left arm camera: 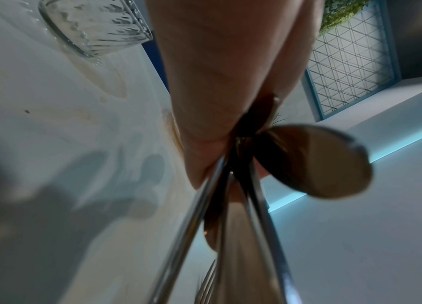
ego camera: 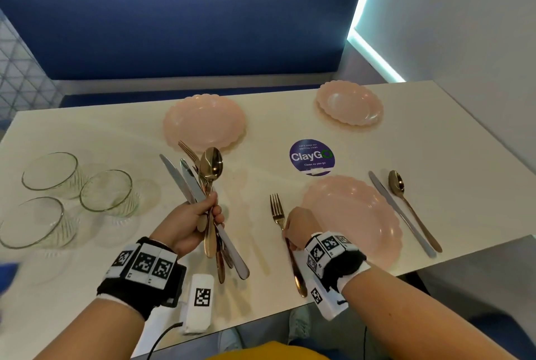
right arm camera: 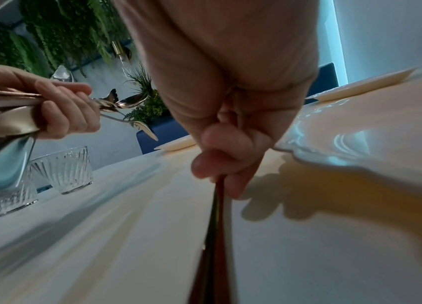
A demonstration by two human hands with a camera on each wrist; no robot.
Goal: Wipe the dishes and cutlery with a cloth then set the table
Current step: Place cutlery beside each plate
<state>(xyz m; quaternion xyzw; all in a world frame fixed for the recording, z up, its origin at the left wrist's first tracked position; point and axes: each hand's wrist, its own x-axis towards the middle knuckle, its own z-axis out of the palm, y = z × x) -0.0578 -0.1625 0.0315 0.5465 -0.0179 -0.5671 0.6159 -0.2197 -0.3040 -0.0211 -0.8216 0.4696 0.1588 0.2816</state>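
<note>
- Head: left hand (ego camera: 190,224) fisted round the spare cutlery bundle (ego camera: 207,185), kept off the table (ego camera: 87,139) as stock. Right hand (ego camera: 298,226) pinches the fork (ego camera: 278,216), laying it just left of the near plate (ego camera: 356,214); knife (ego camera: 400,214) and spoon (ego camera: 406,200) sit on the plate's right.
- Left wrist: fingers (left arm camera: 212,82) clamp handles, ends splayed.
- Right wrist: fingertips (right arm camera: 212,166) pin the fork handle (right arm camera: 214,236) flat, likely aligning it.

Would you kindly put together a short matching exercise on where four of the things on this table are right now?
Things
1. fork
2. cutlery bundle
3. knife
4. glasses

Places
A. gripped in the left hand, off the table
B. standing at the table's left end
C. lying left of the near plate, handle pinched by the right hand
D. lying right of the near plate, beside a spoon

Pairs: 1-C, 2-A, 3-D, 4-B
</note>
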